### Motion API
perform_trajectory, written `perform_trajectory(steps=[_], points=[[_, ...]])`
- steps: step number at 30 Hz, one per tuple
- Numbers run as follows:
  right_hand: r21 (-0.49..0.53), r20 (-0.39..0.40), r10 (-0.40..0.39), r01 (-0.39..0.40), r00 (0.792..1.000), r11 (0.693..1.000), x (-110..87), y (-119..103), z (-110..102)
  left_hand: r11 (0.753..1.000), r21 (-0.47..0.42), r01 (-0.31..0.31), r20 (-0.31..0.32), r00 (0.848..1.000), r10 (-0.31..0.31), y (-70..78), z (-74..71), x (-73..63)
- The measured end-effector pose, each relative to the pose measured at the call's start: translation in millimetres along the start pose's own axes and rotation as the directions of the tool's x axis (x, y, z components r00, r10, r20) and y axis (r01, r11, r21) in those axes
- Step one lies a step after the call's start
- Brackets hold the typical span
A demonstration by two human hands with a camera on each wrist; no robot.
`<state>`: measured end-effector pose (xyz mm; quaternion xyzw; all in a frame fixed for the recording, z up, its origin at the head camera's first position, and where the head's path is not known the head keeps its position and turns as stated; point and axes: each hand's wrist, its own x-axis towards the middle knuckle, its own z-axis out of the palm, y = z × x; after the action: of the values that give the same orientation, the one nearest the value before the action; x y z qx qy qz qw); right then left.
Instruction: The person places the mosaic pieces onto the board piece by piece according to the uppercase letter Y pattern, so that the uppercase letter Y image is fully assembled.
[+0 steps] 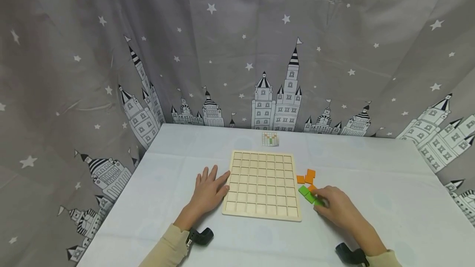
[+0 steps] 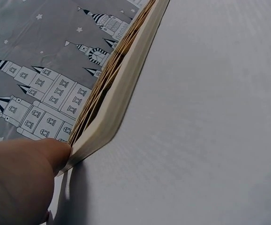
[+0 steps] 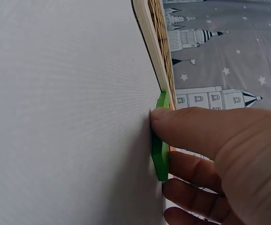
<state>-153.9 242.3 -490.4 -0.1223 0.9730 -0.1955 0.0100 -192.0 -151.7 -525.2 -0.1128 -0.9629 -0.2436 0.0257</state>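
A wooden grid board (image 1: pixel 262 218) of square cells lies flat on the white table. My left hand (image 1: pixel 208 193) is spread beside it, thumb and index finger at its left edge; the left wrist view shows the thumb (image 2: pixel 56 152) against the board's corner. To the right of the board, my right hand (image 1: pixel 339 208) pinches a green square tile (image 1: pixel 318 203) between thumb and fingers, low over the table. Green tiles (image 3: pixel 160 161) show edge-on beside the thumb in the right wrist view. Other green tiles (image 1: pixel 304 190) and several orange tiles (image 1: pixel 300 179) lie close by.
A small card (image 1: pixel 270 139) with a printed coloured grid lies behind the board. Along the table's far edge hangs a grey curtain (image 1: pixel 230 52) with castles and stars. The white tablecloth (image 1: pixel 389 176) extends to the right of the tiles.
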Motion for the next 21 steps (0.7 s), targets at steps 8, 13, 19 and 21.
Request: perform_trajectory(steps=[8, 13, 19, 21], points=[[0.001, 0.015, 0.02, -0.02, 1.0, 1.0, -0.1, -0.4, 1.2, 1.0, 0.0, 0.0, 0.001, 1.0, 0.0, -0.7, 0.5, 0.1], [0.015, 0.019, 0.011, -0.011, 1.0, 1.0, -0.2, -0.4, 1.0, 1.0, -0.003, 0.0, 0.002, 1.0, 0.0, -0.5, -0.1, 1.0], [0.02, 0.022, 0.014, -0.014, 1.0, 1.0, -0.9, -1.5, 0.2, 1.0, -0.011, 0.006, 0.007, 1.0, -0.006, 0.5, -0.9, 0.4], [0.024, 0.016, 0.008, -0.008, 1.0, 1.0, -1.5, -1.8, -0.2, 1.0, -0.008, 0.005, 0.008, 1.0, -0.005, 0.7, -1.2, 0.1]])
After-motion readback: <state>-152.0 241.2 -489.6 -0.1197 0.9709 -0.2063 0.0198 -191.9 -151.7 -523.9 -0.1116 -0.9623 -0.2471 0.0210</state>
